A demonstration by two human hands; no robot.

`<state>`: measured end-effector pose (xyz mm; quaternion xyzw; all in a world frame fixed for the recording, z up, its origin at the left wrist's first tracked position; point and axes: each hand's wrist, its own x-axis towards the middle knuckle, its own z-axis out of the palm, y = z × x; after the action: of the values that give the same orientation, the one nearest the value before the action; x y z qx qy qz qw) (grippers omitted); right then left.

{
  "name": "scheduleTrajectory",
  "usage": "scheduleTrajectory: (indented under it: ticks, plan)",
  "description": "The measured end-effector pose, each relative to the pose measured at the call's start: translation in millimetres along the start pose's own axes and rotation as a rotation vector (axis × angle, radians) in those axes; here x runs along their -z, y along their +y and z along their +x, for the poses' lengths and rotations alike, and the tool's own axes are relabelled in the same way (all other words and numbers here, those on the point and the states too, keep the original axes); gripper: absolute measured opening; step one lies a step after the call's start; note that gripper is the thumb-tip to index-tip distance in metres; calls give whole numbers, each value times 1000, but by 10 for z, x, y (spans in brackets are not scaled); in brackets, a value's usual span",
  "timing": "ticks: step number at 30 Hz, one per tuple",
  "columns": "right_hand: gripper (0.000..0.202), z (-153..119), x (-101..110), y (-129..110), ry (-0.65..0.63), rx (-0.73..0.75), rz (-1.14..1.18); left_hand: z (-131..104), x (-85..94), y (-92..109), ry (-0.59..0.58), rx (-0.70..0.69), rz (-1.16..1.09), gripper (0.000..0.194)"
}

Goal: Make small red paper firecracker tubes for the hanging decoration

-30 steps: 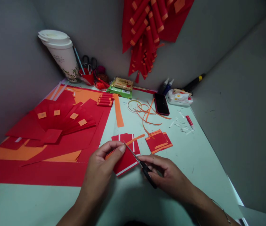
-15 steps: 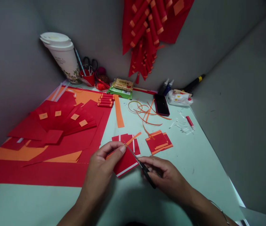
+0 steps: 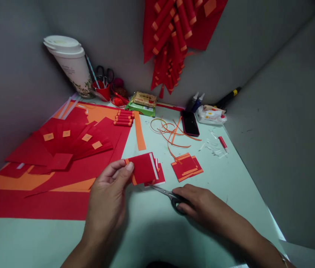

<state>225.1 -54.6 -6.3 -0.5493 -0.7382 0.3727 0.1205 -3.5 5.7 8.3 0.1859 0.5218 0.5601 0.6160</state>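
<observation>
Nearest, the left hand (image 3: 108, 190) pinches a red card (image 3: 143, 168) between thumb and fingers, above 1 or more red cards on the table (image 3: 202, 230). The right hand (image 3: 195, 201) has its fingers closed round the scissors (image 3: 165, 192), whose tips seem to be just below the card. Beyond lie a card stack (image 3: 187, 167), orange strips (image 3: 139, 130) and a phone (image 3: 190, 123). At the back stand a white cup (image 3: 73, 67) and a red cup (image 3: 101, 92).
</observation>
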Motion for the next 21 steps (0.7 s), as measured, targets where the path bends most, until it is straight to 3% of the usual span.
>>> scheduleTrajectory:
  ticks: [6,8,10,12,15,17,21]
  plan:
    - [25,33,86,-96,12,141,-166,-19,-7,23,-52,36,21,27]
    - [27,92,127,-131,75,141,-161,-27,-11,4,-74,60,32,30]
    - [36,188,143,-169,197,83,20,-41,-19,-28,-119,81,54,32]
    - [47,313,134,-204,284,-4,345,-55,-26,-63,-175,102,94,32]
    - [37,489,104,-240,288,-106,736,-58,-20,-101,-260,144,179,31]
    - [28,554,90,-253,283,-133,804,-47,0,-110,-300,132,245,32]
    - [19,559,54,-255,306,-103,669,-29,42,-106,-272,30,366,25]
